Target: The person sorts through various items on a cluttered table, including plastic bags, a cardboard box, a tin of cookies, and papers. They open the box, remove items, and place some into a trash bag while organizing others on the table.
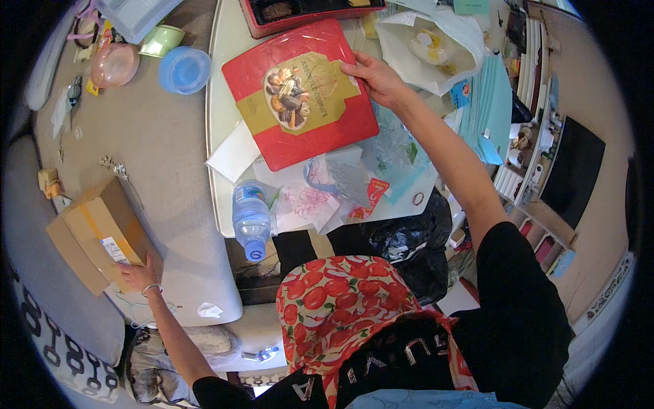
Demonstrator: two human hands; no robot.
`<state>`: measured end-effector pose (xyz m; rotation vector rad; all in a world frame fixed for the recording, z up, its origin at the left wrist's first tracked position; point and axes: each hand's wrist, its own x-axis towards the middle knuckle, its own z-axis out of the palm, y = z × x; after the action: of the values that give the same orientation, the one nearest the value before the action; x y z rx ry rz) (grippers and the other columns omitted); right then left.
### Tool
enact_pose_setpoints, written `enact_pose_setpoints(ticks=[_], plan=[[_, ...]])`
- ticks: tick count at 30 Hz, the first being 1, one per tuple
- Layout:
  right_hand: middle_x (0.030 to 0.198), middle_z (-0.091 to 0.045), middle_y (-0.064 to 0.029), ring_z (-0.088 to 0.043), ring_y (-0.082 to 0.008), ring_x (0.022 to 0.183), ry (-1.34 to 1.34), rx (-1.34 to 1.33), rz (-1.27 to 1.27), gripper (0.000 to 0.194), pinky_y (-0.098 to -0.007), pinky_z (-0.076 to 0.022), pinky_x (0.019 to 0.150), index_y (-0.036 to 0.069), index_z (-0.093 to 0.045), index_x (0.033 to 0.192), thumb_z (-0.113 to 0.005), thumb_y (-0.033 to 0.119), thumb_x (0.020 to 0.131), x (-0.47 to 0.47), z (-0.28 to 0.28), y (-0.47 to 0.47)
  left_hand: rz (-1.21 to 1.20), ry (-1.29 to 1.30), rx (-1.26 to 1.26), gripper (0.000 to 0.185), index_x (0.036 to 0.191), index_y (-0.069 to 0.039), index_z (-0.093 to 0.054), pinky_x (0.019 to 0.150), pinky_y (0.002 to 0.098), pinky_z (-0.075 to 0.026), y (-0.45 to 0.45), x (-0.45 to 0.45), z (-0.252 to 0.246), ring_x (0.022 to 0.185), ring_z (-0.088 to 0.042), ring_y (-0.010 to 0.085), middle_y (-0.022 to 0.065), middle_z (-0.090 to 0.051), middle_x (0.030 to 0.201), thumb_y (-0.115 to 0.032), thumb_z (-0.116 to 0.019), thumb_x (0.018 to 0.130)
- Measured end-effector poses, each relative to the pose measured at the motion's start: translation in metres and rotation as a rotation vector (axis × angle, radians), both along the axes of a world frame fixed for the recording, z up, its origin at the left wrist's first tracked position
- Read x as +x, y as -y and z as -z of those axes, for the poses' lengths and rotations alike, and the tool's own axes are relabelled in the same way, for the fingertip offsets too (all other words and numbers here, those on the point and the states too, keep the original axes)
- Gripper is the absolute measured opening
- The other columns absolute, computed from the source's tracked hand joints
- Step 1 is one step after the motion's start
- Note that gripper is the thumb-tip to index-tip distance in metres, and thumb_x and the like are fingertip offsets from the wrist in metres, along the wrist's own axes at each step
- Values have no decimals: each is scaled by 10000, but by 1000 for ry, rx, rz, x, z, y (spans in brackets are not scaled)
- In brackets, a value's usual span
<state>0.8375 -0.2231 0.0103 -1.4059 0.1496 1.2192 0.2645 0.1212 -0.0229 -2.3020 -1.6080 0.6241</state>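
Observation:
My right hand (375,76) grips the right edge of a red cookie tin lid (322,145), thumb on top. The lid bears a gold label with a picture of cookies and lies at an angle over the table. Just beyond it is an open red tin (250,20) with a dark inner tray, partly cut off by the top of the view. My left hand (138,273) holds the near end of a cardboard box (94,225) on the sofa. Orange tape and a white label run along the box, and one flap stands out.
A plastic water bottle (251,217) lies at the table's near left edge. Drawn-on papers (306,199) and a red wrapper (375,194) are beside it. A white bag (460,61) sits at the far right. Blue and pink bowls (185,70) rest on the sofa (168,133). A black plastic bag (414,245) hangs below the table.

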Motion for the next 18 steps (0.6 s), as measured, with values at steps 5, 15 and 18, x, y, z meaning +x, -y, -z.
enact_pose_setpoints(ticks=[5,15,18], plan=[[1091,-560,-94,-569,-154,954,-9,16,-78,456,-291,-473,823,-4,-413,1209,-601,132,817,1,-34,4,-38,-14,-18,1127,1356,2,-113,834,453,-414,-2,-3,2,983,-494,375,254,-444,1125,-550,-710,576],[983,-581,-95,-585,-141,861,-167,256,228,434,-274,-500,743,-4,-388,1246,-515,186,876,46,-63,-7,-94,-10,-112,1148,1353,18,-67,850,456,-410,-8,4,-6,1019,-479,378,251,-442,1137,-526,-721,582],[771,-539,-53,-524,-108,654,-613,806,129,458,-244,-473,603,-9,-337,1280,-463,201,894,56,-62,-6,-139,-31,-87,1152,1362,3,-62,850,454,-411,-9,0,-1,1019,-480,373,234,-438,1152,-529,-720,579]])
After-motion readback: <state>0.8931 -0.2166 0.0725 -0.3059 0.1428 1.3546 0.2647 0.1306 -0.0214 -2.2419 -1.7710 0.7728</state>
